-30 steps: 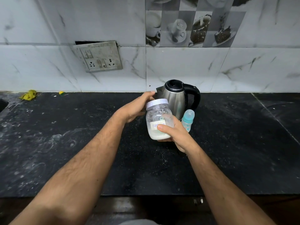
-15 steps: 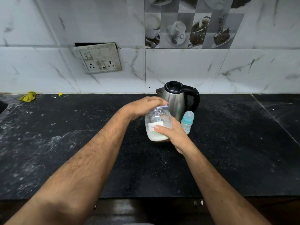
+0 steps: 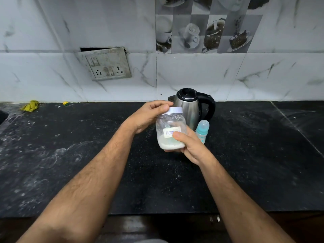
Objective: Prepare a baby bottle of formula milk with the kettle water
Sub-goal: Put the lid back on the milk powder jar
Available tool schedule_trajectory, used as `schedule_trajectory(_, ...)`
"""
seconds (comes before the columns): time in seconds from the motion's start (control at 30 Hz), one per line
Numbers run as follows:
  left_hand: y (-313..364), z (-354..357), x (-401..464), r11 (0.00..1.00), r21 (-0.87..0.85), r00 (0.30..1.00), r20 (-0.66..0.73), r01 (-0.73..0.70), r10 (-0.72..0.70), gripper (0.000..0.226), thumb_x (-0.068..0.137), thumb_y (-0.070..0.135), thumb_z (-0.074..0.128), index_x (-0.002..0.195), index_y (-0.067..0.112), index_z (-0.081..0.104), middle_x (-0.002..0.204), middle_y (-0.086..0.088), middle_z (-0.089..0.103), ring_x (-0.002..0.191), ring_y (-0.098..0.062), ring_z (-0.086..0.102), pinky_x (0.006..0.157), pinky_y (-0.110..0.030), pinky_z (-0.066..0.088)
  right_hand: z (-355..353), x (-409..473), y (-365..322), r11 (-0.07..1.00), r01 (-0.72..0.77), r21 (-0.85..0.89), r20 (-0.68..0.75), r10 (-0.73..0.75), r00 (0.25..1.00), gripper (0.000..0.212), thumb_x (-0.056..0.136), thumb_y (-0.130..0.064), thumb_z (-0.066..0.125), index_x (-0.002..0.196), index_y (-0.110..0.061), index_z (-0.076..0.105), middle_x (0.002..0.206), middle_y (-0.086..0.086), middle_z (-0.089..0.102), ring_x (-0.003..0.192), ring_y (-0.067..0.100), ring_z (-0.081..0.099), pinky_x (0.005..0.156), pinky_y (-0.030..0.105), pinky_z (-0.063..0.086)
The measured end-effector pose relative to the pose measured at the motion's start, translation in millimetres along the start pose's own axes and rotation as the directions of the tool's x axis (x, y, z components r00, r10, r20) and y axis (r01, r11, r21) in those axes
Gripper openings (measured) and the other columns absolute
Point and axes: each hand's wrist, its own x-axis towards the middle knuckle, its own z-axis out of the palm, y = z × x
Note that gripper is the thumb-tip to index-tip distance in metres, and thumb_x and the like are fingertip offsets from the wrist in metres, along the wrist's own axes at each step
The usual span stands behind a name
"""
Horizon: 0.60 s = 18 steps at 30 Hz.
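1 jar point(image 3: 171, 132), 1 kettle point(image 3: 190, 106), 1 baby bottle point(image 3: 202, 131), 2 hands point(image 3: 150, 114).

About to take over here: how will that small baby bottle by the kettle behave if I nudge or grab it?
The baby bottle looks tall and narrow, so a sideways nudge may tip it. It seems empty, probably light. Its rounded cap could slip, so grip the body. The kettle stands close behind, leaving little room.

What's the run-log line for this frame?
step: opening formula jar | right hand: holds jar | left hand: at lid, lid on | baby bottle: capped, beside kettle
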Motion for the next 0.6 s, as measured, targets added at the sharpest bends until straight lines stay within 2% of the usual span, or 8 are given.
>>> schedule_trajectory(0.07,-4.8,-4.5,-1.5,1.000,0.011,0.995,-0.095,-0.014,0.015,0.034,0.079,0.028,0.076,0.111,0.017,0.068,0.113,-0.003,0.067,0.097,-0.014,0.064,0.087,-0.029,0.054,-0.6,1.8,1.5,0.994,0.051,-0.101,-0.079,-0.059,0.995,0.075,0.066,-0.032,0.080,0.132,-0.011,0.052,0.116,0.007,0.068,0.105,0.019,0.066,0.079,0.030,0.056)
schedule_trajectory(0.13,-7.5,-5.8,-2.3,1.000,0.000,0.989,-0.147,-0.011,0.011,0.035,0.076,0.027,0.074,0.109,0.017,0.069,0.111,-0.002,0.068,0.098,-0.015,0.064,0.091,-0.032,0.055,-2.5,4.7,5.5,0.964,0.091,-0.248,-0.173,-0.137,0.975,0.073,0.064,-0.031,0.083,0.128,-0.016,0.052,0.119,0.003,0.068,0.108,0.015,0.066,0.088,0.031,0.054)
schedule_trajectory(0.2,-5.2,0.1,-3.3,1.000,-0.022,0.989,-0.148,0.007,-0.010,0.028,0.085,0.021,0.070,0.113,0.017,0.068,0.107,-0.003,0.070,0.097,-0.014,0.065,0.096,-0.036,0.053,-0.6,6.6,9.0,0.910,0.102,-0.402,-0.265,-0.222,0.938,0.079,0.059,-0.035,0.086,0.128,-0.024,0.049,0.120,-0.006,0.065,0.110,0.008,0.064,0.095,0.032,0.053)
schedule_trajectory(0.3,0.9,18.3,-1.9,0.998,0.051,0.991,-0.129,0.029,-0.023,0.041,0.090,0.031,0.067,0.127,0.015,0.061,0.117,-0.003,0.069,0.105,-0.011,0.065,0.093,-0.029,0.054,9.4,6.6,11.3,0.841,0.066,-0.537,-0.338,-0.286,0.896,0.086,0.056,-0.040,0.088,0.130,-0.028,0.044,0.119,-0.017,0.061,0.109,0.000,0.059,0.090,0.019,0.049)
schedule_trajectory(0.4,3.2,29.4,2.5,0.982,0.184,0.985,-0.171,0.029,0.003,0.071,0.073,0.045,0.079,0.134,0.018,0.055,0.116,0.002,0.068,0.104,-0.008,0.068,0.089,-0.025,0.055,14.7,7.2,13.0,0.838,0.050,-0.543,-0.351,-0.281,0.893,0.085,0.059,-0.039,0.088,0.130,-0.032,0.041,0.119,-0.018,0.059,0.111,-0.002,0.058,0.090,0.016,0.046)
schedule_trajectory(0.5,4.4,27.8,4.2,0.987,0.149,0.985,-0.170,0.060,-0.034,0.061,0.072,0.031,0.082,0.126,0.014,0.059,0.103,-0.002,0.072,0.091,-0.013,0.073,0.085,-0.028,0.057,8.9,7.6,11.3,0.892,0.053,-0.449,-0.293,-0.203,0.934,0.081,0.060,-0.032,0.087,0.128,-0.029,0.044,0.118,-0.013,0.062,0.107,0.000,0.063,0.092,0.024,0.051)
schedule_trajectory(0.6,0.0,28.2,4.4,0.992,0.110,0.985,-0.169,0.056,-0.037,0.045,0.077,0.021,0.081,0.118,0.010,0.064,0.104,-0.010,0.073,0.090,-0.019,0.072,0.089,-0.036,0.058,3.9,6.8,8.6,0.905,0.056,-0.421,-0.254,-0.176,0.951,0.076,0.062,-0.024,0.087,0.126,-0.025,0.045,0.116,-0.009,0.065,0.104,0.001,0.065,0.089,0.025,0.051)
